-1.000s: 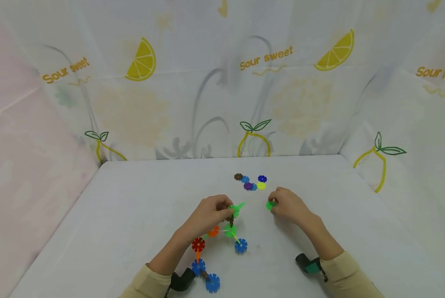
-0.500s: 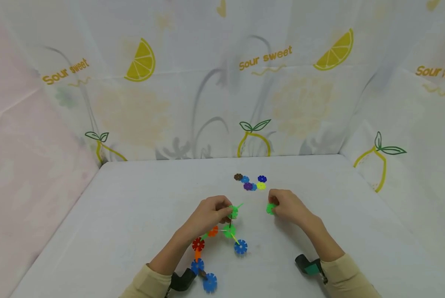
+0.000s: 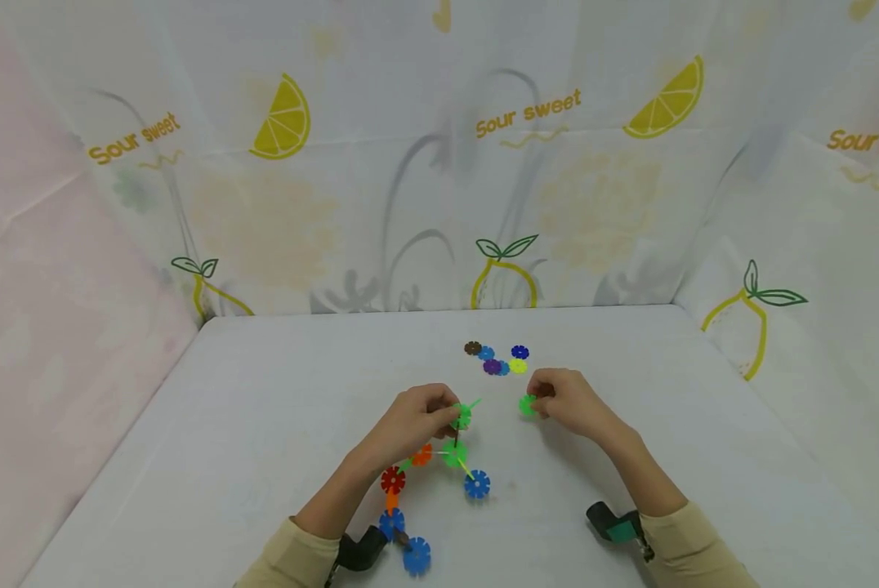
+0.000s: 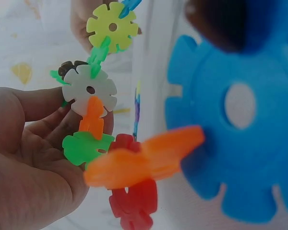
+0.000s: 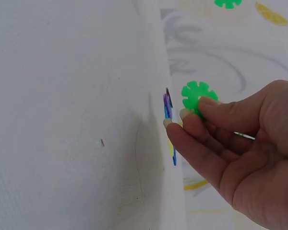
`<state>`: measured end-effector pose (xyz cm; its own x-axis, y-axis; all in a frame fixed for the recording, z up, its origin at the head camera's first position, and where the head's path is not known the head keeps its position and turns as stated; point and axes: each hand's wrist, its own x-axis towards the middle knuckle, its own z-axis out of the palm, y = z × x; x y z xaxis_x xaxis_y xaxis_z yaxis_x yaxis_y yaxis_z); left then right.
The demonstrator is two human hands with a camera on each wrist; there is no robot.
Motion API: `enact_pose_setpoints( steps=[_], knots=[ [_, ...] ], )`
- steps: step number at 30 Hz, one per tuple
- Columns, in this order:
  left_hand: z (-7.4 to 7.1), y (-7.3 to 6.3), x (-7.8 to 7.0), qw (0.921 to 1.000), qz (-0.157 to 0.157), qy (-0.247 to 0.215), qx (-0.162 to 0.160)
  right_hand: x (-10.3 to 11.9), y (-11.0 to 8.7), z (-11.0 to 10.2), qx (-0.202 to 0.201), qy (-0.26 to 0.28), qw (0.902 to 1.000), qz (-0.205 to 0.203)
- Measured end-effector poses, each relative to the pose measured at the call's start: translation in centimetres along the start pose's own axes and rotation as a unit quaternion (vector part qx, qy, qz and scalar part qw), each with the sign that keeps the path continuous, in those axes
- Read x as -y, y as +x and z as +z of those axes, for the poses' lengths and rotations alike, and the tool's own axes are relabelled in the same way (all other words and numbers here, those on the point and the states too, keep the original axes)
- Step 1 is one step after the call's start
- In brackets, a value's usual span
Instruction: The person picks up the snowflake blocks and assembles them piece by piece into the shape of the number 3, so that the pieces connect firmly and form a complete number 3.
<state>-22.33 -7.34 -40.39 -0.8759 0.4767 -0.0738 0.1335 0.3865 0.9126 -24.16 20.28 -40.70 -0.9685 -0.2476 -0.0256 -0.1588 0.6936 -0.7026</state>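
My left hand (image 3: pixel 413 420) grips the upper end of a chain of interlocking notched plastic discs, at a green disc (image 3: pixel 464 416) with another thin green one sticking out of it. Below hang an orange disc (image 3: pixel 421 455), a red disc (image 3: pixel 393 480) and a blue disc (image 3: pixel 417 556); a second branch ends in another blue disc (image 3: pixel 477 485). Seen from the left wrist, a white disc (image 4: pixel 86 86) lies by the fingertips, and a blue disc (image 4: pixel 216 96) looms close. Off to the right, my right hand (image 3: pixel 572 402) pinches a loose green disc (image 5: pixel 194 91) between thumb and fingers.
Farther back on the white table (image 3: pixel 300 367) lie several loose discs, among them a brown disc (image 3: pixel 472 348), a purple disc (image 3: pixel 492 367) and a yellow disc (image 3: pixel 518 366). A printed cloth (image 3: pixel 381 204) hangs behind the table.
The right hand dips slightly, then rises, and its green disc ends a little farther left. In the left hand the green disc and chain have turned slightly, with the grip unchanged.
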Motion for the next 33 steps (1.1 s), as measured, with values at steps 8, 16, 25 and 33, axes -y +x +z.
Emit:
enact_pose_setpoints(
  steps=[8,16,25,33],
  knots=[
    [0.0,0.1,-0.1,1.0,0.007,0.005,0.0,0.7,-0.1,-0.3,0.028,0.082,0.9962,0.012],
    [-0.1,-0.1,-0.2,0.9999,0.005,0.009,-0.002,1.1,-0.2,-0.5,0.044,0.159,0.9863,-0.006],
    [0.0,0.1,-0.2,0.9999,0.009,0.004,0.0,2.0,-0.6,-0.7,0.053,0.198,0.9776,-0.047],
    [0.1,0.1,-0.2,0.9999,0.015,0.001,-0.005,2.9,-0.8,-0.1,0.029,0.217,0.9713,-0.092]
  ],
)
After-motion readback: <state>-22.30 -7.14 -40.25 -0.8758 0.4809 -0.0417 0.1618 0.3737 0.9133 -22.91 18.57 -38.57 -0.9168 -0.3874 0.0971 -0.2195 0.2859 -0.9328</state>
